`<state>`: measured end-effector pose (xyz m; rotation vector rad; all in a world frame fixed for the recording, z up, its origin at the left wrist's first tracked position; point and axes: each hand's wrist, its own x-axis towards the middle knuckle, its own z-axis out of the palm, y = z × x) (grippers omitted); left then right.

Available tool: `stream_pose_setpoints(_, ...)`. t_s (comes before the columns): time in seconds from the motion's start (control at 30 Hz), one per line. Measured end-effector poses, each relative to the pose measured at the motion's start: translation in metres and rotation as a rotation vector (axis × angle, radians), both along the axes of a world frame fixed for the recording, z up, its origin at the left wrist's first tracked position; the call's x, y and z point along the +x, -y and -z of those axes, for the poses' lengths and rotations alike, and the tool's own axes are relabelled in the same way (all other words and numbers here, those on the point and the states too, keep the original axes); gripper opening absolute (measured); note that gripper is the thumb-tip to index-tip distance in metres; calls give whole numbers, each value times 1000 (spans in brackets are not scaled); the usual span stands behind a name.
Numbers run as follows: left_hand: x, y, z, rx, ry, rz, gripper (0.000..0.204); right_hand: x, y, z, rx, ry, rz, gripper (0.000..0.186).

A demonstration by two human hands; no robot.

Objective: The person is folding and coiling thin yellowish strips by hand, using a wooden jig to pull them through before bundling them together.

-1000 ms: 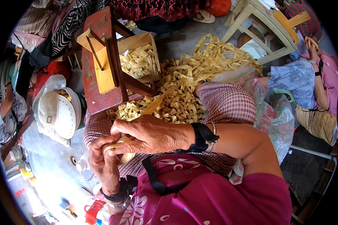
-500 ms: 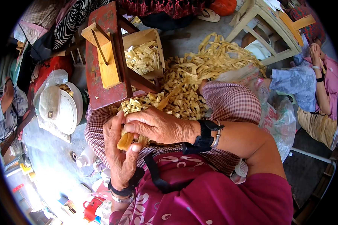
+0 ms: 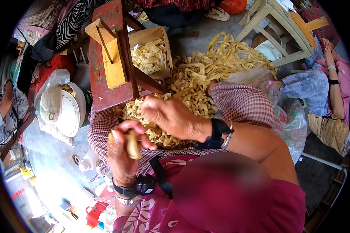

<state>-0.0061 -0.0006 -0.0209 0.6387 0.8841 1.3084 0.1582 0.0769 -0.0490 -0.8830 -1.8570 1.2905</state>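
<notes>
My left hand [image 3: 124,151] is closed on a folded piece of pale yellow strip [image 3: 133,146], low over my lap. My right hand [image 3: 171,118] is raised just above and to the right of it, apart from it, with its fingers curled and slightly blurred; I cannot make out what is in them. Beneath and beyond my hands lies a heap of short folded strips [image 3: 186,101] between my checked-clothed legs [image 3: 241,103], merging at the back into long loose strips [image 3: 229,48].
A red wooden bench [image 3: 105,97] carries a yellow wooden jig [image 3: 112,73]; behind is a cardboard box [image 3: 163,37] of pieces. A white basin [image 3: 76,112], plastic bag [image 3: 287,132] and pale wooden stool [image 3: 278,54] surround me. Co-workers sit at right [image 3: 338,89] and far left [image 3: 6,108].
My right hand has lifted away from the piece and moved up and rightward. My left hand keeps the piece, its fingers now more curled around it.
</notes>
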Motion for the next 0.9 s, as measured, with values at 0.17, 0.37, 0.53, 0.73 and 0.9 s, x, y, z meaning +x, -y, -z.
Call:
stream_pose_setpoints(0.17,-29,3,-12,-23,228,-90,45,24,-23,7,-101,29,59,34)
stream_pose_setpoints(0.37,-36,-6,3,23,114,-111,48,10,-15,-9,-471,96,-372,36)
stream_pose_setpoints(0.53,-17,-6,6,-74,-58,-126,56,0,-8,-7,-524,65,-378,29)
stream_pose_setpoints(0.73,-21,-8,7,-245,-257,1,50,-3,-7,-3,-166,116,-258,23)
stream_pose_setpoints(0.9,-30,-12,6,-217,24,-89,9,-6,-5,-4,-114,130,-284,23)
